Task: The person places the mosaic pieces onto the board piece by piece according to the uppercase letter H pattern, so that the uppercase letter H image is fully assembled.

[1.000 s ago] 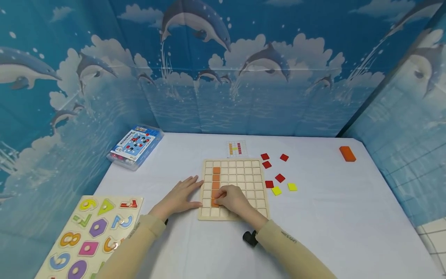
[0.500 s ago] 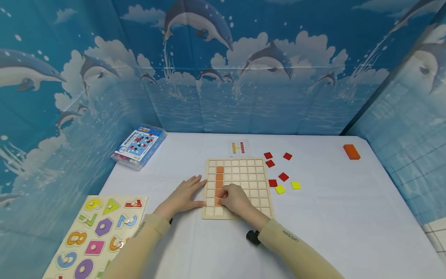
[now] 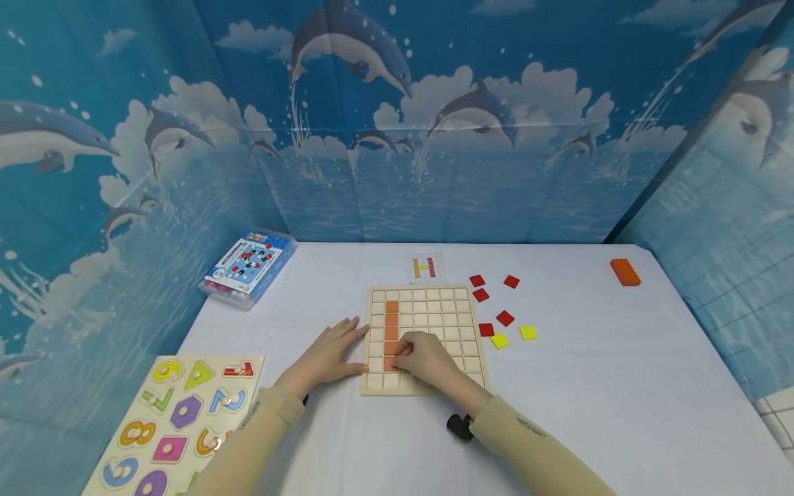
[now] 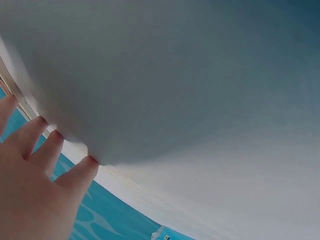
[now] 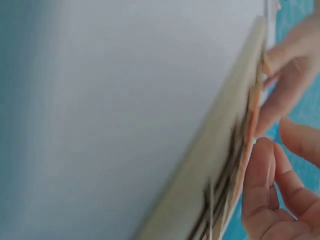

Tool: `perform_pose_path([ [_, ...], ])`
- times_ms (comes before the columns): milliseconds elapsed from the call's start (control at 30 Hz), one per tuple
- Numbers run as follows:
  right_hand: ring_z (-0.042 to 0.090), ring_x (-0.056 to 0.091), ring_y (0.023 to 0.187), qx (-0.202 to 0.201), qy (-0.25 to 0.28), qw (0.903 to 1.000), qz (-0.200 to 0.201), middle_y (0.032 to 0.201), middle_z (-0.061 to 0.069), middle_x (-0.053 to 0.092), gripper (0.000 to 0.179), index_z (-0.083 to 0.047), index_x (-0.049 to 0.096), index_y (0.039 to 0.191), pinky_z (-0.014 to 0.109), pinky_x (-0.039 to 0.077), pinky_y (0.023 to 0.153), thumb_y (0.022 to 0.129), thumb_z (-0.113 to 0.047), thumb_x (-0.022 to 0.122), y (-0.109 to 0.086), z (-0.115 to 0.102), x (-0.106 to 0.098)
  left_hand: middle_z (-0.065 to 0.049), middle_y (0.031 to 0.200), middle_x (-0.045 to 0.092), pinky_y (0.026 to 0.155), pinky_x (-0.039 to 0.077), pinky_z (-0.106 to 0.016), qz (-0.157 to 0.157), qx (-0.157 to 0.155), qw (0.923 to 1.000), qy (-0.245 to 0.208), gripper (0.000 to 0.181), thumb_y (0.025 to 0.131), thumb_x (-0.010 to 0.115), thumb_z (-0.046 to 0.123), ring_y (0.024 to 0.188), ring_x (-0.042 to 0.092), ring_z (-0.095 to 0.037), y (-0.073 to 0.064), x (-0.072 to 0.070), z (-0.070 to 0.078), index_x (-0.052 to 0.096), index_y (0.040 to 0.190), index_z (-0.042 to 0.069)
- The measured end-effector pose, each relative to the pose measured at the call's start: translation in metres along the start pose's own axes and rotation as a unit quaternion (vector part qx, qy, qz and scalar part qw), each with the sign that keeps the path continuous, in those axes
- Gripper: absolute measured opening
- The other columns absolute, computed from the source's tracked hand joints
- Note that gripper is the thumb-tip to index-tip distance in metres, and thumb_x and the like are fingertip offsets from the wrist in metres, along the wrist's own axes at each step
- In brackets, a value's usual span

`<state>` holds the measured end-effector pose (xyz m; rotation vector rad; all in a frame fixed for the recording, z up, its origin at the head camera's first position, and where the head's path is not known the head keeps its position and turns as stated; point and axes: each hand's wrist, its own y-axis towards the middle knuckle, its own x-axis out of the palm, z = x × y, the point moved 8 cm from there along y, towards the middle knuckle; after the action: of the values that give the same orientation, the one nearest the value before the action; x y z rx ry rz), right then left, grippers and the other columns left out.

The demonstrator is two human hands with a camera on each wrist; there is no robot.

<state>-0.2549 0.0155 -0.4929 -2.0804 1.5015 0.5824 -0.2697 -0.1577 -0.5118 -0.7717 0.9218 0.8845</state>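
Observation:
A pale wooden grid board lies on the white table. Orange square tiles form a column in its left part. My left hand rests beside the board with fingers spread, fingertips and thumb at its left edge; these fingers also show in the left wrist view. My right hand is over the board, fingers bent, tips at the lowest orange tile. In the right wrist view a gap shows between this thumb and the nearer fingers; whether anything is pinched is hidden.
Several red tiles and two yellow tiles lie right of the board. A pattern card is behind it. Left stand a plastic box and a number-and-shape puzzle. An orange block sits far right.
The whole head view has shifted slightly. The right hand stays at the lowest orange tile, its fingertips slightly further right on it. The left hand remains at the board's edge.

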Motion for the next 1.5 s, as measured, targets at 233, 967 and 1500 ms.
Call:
perform_pose_path([
  [233,0.013,0.056,0.071,0.030,0.022,0.9991,0.022,0.080,-0.001,0.064,0.010,-0.013,0.070,0.092,0.024,0.047,0.063,0.086,-0.019,0.076,-0.009,0.017,-0.036,-0.012,0.162,0.029,0.123,0.019,-0.055,-0.001,-0.001,1.0000,0.002,0.081,0.084,0.073,0.048,0.150,0.024,-0.033,-0.001,0.004,0.001,0.040,0.152,0.018],
  [967,0.028,0.059,0.105,0.123,-0.008,0.9892,0.079,0.122,0.019,0.063,0.046,-0.005,0.057,0.128,0.032,0.056,0.085,0.093,-0.034,0.068,-0.032,0.147,-0.176,-0.011,0.161,0.030,0.123,0.020,-0.055,0.002,-0.003,0.9999,0.011,0.081,0.084,0.074,0.048,0.150,0.024,-0.033,-0.002,0.000,-0.001,0.040,0.152,0.018],
  [1500,0.036,0.054,0.114,0.134,-0.012,0.9888,0.064,0.129,0.025,0.058,0.050,-0.002,0.054,0.132,0.054,0.050,0.099,0.092,-0.027,0.069,-0.035,0.161,-0.182,-0.012,0.161,0.030,0.123,0.020,-0.055,0.004,0.003,1.0000,0.008,0.081,0.084,0.073,0.048,0.150,0.025,-0.033,-0.002,-0.002,0.000,0.041,0.151,0.018],
])
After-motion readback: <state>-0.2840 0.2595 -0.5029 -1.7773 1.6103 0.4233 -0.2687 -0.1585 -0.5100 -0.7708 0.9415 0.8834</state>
